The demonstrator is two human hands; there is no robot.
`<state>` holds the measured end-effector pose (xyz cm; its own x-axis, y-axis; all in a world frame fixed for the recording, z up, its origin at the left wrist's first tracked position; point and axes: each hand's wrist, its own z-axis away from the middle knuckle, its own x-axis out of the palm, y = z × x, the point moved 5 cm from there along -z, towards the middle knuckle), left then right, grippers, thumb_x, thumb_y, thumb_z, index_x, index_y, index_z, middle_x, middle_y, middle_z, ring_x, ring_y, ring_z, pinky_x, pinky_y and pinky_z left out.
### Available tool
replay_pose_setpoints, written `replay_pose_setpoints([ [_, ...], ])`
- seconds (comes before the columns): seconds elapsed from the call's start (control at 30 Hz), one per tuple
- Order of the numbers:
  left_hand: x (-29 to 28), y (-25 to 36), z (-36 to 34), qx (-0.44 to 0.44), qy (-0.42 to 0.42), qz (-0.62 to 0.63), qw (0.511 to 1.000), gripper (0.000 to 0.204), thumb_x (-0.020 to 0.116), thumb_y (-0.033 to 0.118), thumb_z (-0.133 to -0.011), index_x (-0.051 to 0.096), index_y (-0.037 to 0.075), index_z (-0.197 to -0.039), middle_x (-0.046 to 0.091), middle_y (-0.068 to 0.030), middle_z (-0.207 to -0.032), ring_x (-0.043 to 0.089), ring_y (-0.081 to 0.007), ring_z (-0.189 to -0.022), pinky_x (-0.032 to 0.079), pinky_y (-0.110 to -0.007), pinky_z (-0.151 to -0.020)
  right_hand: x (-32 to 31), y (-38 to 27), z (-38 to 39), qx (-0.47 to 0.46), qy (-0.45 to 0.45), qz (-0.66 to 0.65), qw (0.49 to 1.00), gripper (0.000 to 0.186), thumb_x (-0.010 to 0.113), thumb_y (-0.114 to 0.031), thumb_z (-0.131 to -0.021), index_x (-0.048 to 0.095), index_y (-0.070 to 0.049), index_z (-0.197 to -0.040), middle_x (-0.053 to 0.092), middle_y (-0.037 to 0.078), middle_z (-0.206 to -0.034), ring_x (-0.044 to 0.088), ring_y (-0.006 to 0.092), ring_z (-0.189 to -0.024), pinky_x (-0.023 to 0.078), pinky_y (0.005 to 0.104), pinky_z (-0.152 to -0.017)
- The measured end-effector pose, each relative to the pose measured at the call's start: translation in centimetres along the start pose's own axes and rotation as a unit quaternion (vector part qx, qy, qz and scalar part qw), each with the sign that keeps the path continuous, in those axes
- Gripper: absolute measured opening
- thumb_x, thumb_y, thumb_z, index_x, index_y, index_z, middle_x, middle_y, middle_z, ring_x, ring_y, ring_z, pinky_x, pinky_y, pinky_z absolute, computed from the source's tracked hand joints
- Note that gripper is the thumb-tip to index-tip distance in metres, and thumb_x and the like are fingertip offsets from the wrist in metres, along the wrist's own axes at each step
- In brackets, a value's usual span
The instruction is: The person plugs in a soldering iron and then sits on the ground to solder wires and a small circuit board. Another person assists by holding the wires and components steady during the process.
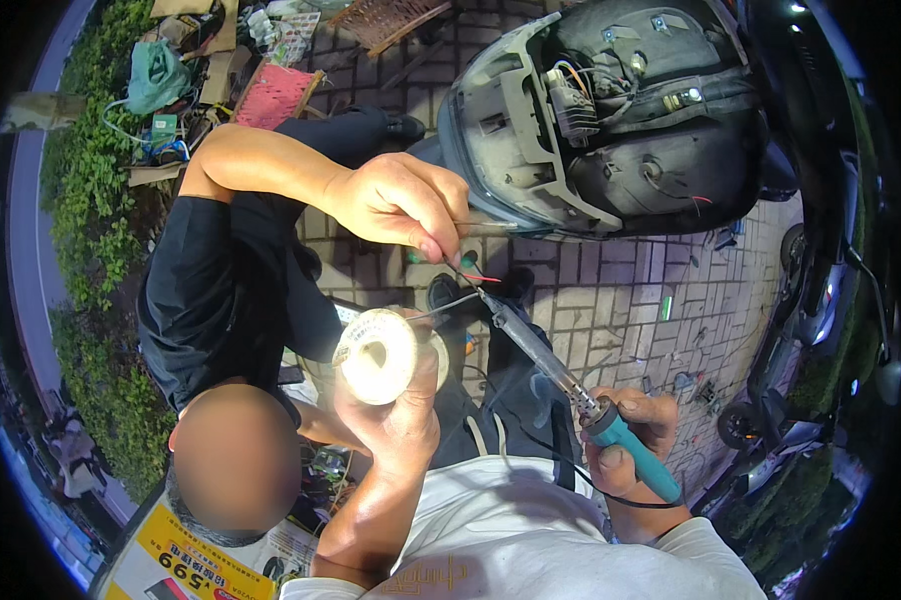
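My left hand [403, 415] is closed round a white spool of solder wire [379, 358], and a strand of the solder [446, 306] runs from it toward the iron's tip. In my right hand [636, 440] is a soldering iron [531, 345] with a teal handle, its tip slanting up and left. A co-worker's hand [406, 205] pinches thin wires, a red one [481, 278] among them, close to that tip. Whether tip, solder and wires touch is too small to tell. Beyond stands a dark scooter body panel [531, 150] with a finned electrical part [576, 108] and loose wires.
The co-worker, in a dark shirt [206, 290], leans in from the left. A red woven seat [276, 95], a green plastic bag [158, 77] and clutter lie at the far left. Parked scooters [811, 310] line the right, over brick paving [621, 330]. The iron's black cord [651, 504] passes under my right hand.
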<state>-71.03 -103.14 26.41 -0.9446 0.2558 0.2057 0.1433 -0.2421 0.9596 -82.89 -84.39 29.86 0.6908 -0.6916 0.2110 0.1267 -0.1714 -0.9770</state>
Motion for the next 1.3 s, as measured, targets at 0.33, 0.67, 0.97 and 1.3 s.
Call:
replay_pose_setpoints([
  [0.33,-0.2,0.1,-0.1,-0.007,-0.018,-0.012,1.0,0.028,0.072,0.01,-0.076,0.059,-0.002,-0.099,0.062,-0.0094,-0.096,0.058,-0.0171,-0.088,0.045,-0.029,-0.08,0.0,0.2,0.2,0.01,0.016,0.008,1.0,0.043,0.072,-0.024,-0.078,0.046,-0.01,-0.11,0.055,0.008,-0.081,0.053,0.0149,-0.069,0.044,0.0262,-0.061],
  [0.67,-0.2,0.2,0.0,0.002,-0.008,0.0,1.0,0.026,0.071,0.012,-0.077,0.06,-0.003,-0.096,0.062,-0.0106,-0.093,0.058,-0.0174,-0.085,0.045,-0.029,-0.078,0.0,-0.1,0.5,0.009,0.046,0.002,0.999,0.044,0.073,-0.022,-0.077,0.047,-0.009,-0.11,0.057,0.01,-0.084,0.058,0.0184,-0.078,0.048,0.0298,-0.072],
  [0.97,0.4,0.2,0.9,-0.022,-0.037,-0.024,0.999,0.029,0.071,0.003,-0.075,0.058,-0.004,-0.1,0.062,-0.0103,-0.096,0.058,-0.0158,-0.087,0.046,-0.028,-0.079,-0.9,0.1,0.9,0.022,0.083,-0.008,0.996,0.047,0.073,-0.021,-0.076,0.044,-0.007,-0.11,0.055,0.011,-0.085,0.058,0.0208,-0.079,0.049,0.0308,-0.07],
  [1.3,1.0,-0.4,1.0,-0.011,-0.032,-0.044,0.998,0.036,0.074,0.005,-0.074,0.056,-0.003,-0.104,0.061,-0.009,-0.098,0.059,-0.0146,-0.088,0.047,-0.027,-0.079,-1.0,0.4,0.9,0.054,0.093,-0.006,0.994,0.048,0.077,-0.025,-0.074,0.046,-0.011,-0.108,0.056,0.008,-0.085,0.061,0.018,-0.076,0.05,0.0256,-0.063],
])
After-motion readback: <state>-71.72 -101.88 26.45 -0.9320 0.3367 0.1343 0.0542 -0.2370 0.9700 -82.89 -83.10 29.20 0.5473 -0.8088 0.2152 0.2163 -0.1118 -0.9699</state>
